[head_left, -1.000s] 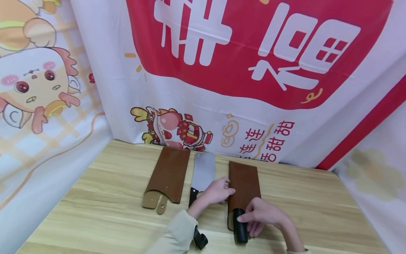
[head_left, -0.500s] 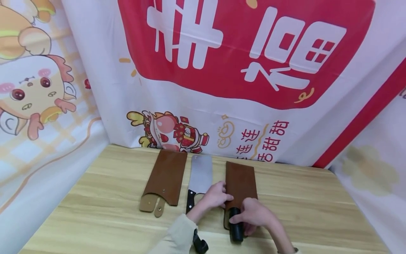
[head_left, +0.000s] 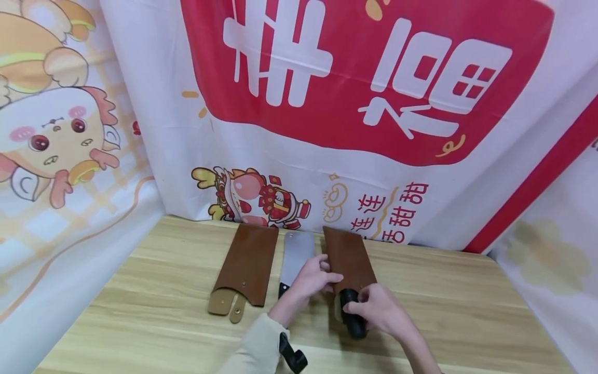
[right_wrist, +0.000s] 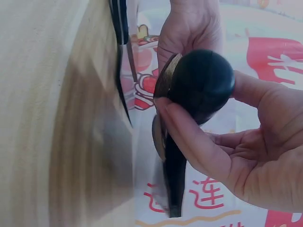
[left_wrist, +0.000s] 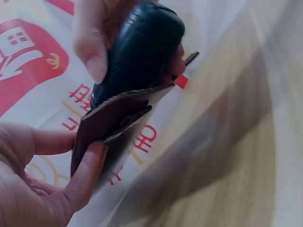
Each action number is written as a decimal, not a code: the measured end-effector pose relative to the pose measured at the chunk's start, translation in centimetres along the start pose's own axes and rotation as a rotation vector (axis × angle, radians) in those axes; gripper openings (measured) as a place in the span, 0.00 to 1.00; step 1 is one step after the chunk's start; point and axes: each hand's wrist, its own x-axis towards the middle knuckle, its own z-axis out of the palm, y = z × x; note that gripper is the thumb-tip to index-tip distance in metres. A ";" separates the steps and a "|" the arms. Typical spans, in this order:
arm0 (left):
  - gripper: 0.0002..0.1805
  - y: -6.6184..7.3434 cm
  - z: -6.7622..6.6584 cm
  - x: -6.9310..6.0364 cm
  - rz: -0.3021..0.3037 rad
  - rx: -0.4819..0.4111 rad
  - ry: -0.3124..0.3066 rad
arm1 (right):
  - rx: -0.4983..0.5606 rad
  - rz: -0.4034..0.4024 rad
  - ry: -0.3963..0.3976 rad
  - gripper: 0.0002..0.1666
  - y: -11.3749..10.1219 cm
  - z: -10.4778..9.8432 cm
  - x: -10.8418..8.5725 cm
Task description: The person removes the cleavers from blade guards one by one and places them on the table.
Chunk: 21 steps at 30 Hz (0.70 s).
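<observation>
A brown leather sheath (head_left: 348,257), raised slightly off the table, has a black knife handle (head_left: 353,318) sticking out of its near end. The blade is hidden inside. My left hand (head_left: 309,280) pinches the sheath's left edge between thumb and finger; the left wrist view shows this grip at the sheath mouth (left_wrist: 111,113). With thumb and fingers my right hand (head_left: 384,310) grips the handle, whose rounded butt (right_wrist: 204,85) faces the right wrist camera. Left of the sheath lies a bare cleaver (head_left: 299,252), its handle partly covered by my left arm.
A second brown sheath (head_left: 247,259) lies left of the cleaver, its tan flap and strap (head_left: 237,310) toward me. The wooden table (head_left: 163,291) meets a printed white and red cloth (head_left: 266,140) at the back. A black band (head_left: 293,356) sits on my left wrist.
Both hands have lifted the sheath and knife a little off the table, moving them away from me. The sheath's far end has swung leftward. The other sheath and the cleaver stay put.
</observation>
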 end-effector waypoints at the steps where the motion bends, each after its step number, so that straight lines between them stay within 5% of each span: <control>1: 0.38 0.2 -0.1 0.0 0.000 -0.025 0.002 | -0.018 -0.013 0.027 0.17 -0.2 0.0 -0.1; 6: 0.33 1.4 -0.6 -0.4 0.025 -0.116 0.021 | -0.070 -0.067 0.141 0.16 -1.1 -0.5 -0.5; 14: 0.36 3.2 -0.6 -1.4 0.063 -0.183 0.059 | -0.056 -0.112 0.216 0.16 -2.1 -1.0 -1.6; 21: 0.26 4.2 -0.7 -2.1 0.140 -0.289 0.119 | -0.031 -0.120 0.272 0.17 -2.3 -1.0 -1.6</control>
